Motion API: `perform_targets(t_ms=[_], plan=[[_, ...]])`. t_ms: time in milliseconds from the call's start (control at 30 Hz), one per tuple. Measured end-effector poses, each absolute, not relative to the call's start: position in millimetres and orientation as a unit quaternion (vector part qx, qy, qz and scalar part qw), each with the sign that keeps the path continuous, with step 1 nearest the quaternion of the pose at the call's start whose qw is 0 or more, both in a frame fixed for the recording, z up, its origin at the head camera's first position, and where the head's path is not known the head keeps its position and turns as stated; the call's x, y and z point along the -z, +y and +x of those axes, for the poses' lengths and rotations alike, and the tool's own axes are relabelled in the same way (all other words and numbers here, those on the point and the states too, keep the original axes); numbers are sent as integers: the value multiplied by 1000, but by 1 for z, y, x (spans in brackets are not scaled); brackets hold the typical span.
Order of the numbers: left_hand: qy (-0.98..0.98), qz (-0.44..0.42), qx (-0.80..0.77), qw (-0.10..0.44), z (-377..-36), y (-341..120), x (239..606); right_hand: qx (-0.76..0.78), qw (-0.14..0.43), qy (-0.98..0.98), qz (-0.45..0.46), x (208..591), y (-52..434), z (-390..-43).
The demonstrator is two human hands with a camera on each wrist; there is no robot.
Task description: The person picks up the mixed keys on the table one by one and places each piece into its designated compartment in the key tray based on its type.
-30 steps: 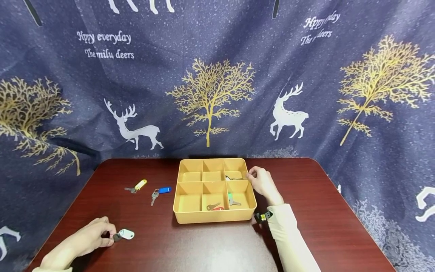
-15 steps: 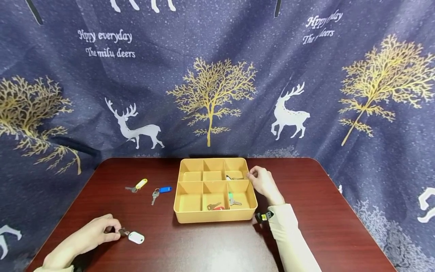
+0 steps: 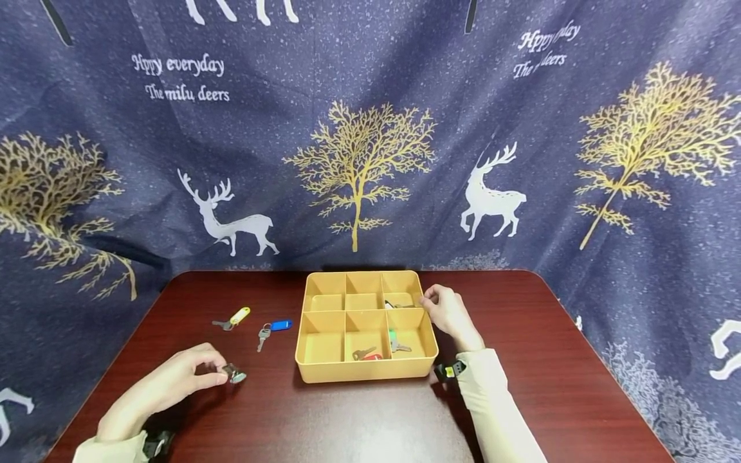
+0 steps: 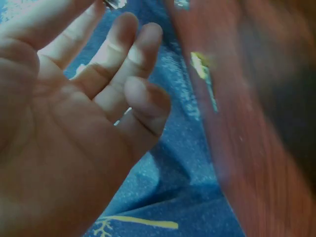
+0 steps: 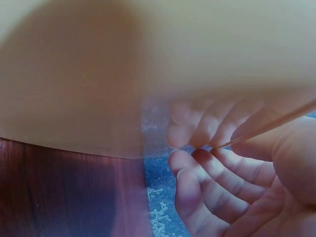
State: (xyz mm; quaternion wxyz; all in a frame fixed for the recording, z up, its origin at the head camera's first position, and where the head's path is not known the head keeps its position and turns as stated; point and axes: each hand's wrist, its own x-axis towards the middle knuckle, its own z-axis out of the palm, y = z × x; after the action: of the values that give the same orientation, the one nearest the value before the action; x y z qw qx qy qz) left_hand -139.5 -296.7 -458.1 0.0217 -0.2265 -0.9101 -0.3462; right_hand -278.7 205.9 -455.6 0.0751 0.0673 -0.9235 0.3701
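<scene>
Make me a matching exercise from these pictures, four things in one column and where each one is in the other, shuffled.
Things:
1. yellow-tagged key
2. blue-tagged key
3. white-tagged key
4. green-tagged key

Places:
A. near right compartment of the tray
B. pinched in the left hand
C. on the table, farthest left of the loose keys
D. on the table just left of the tray

Pairs: 1-C, 2-D, 3-B, 4-A
</scene>
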Motion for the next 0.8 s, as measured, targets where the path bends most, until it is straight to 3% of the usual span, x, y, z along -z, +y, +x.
perform_targets(t_ms=[200, 533, 800], plan=[[-911, -233, 334, 60, -146, -283, 449, -369, 77, -924, 67, 456, 205, -279], [-922, -191, 335, 48, -165, -253, 427, -369, 85, -923, 71, 456, 207, -279], [-900, -230, 360, 85, -177, -237, 422, -370, 79, -923, 66, 456, 205, -278]])
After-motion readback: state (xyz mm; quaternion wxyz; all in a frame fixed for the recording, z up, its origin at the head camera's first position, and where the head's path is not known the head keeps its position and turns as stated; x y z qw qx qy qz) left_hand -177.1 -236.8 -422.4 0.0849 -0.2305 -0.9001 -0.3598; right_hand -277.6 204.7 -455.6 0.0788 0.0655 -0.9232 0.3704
